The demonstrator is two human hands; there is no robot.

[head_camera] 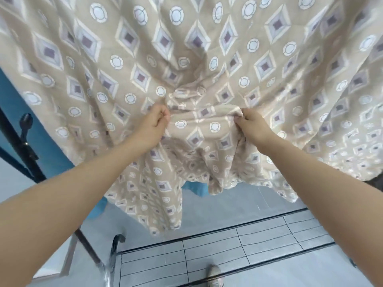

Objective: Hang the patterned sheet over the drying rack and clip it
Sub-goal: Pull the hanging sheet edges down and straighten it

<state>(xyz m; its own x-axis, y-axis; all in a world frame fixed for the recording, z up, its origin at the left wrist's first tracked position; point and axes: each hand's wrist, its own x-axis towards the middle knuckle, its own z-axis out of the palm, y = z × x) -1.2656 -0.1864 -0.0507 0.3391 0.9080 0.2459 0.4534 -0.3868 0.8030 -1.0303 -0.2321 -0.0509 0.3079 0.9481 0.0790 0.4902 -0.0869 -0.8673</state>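
Left hand (154, 123) clenches one patterned sheet (186, 48); right hand (253, 125) clenches it too.

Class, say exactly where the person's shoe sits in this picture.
In the head view the shoe is at the bottom edge, just right of centre, by the lined floor tiles below the hanging patterned sheet.

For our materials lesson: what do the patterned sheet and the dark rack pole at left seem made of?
Patterned sheet: soft woven cloth, perhaps cotton or a blend, matte; it drapes and bunches into folds. Rack pole: likely black-painted metal; thin, straight, rigid, with a faint sheen.
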